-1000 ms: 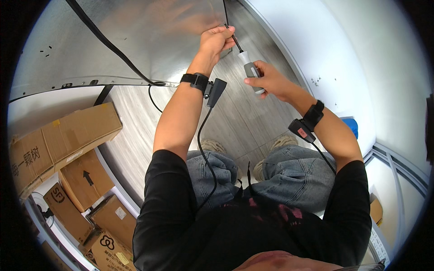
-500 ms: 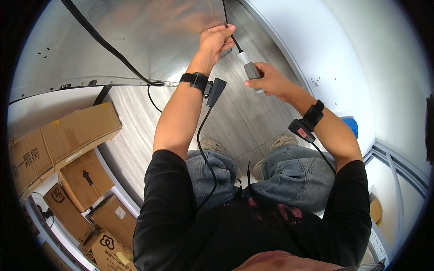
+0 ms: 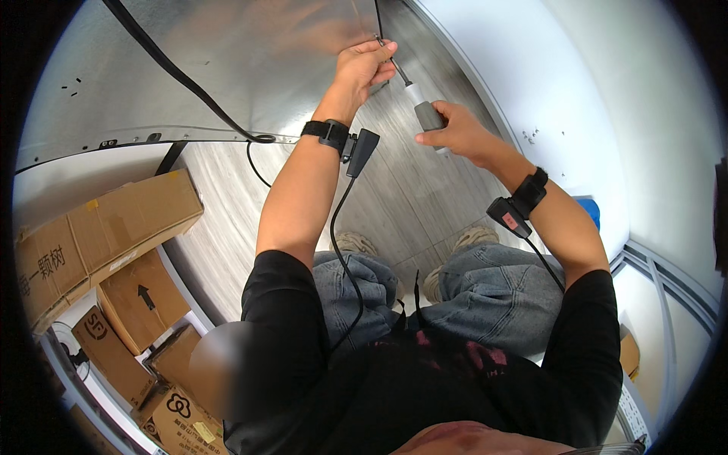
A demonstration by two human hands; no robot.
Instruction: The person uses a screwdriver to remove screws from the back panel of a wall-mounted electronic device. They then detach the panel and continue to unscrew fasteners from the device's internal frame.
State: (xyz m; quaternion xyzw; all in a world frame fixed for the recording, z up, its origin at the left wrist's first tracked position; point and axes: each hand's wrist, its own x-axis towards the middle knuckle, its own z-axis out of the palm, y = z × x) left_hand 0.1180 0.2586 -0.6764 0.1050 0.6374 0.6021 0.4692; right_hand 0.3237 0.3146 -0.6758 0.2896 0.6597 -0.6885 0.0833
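Note:
A screwdriver [image 3: 429,116] with a grey and white handle slants across the upper middle, its thin shaft pointing up and left. My right hand [image 3: 460,133] is closed around the handle. Near the tip, the thumb and fingers of my left hand [image 3: 364,68] pinch the shaft; whether they also hold a small screw is too fine to tell. The tip meets the edge of a large shiny metal panel [image 3: 280,68] at its right corner. Both wrists wear black straps with small cabled devices.
A thick black cable [image 3: 178,76] runs over the panel. Several cardboard boxes [image 3: 144,299] fill the lower left. On the right a white surface [image 3: 561,98] carries small scattered screws [image 3: 532,136], near a blue object [image 3: 588,212]. Wood-look floor [image 3: 387,182] lies below.
My right hand and the screwdriver handle have shifted slightly to the right. The left hand keeps nearly the same place at the panel's corner. A blurred patch now covers some boxes.

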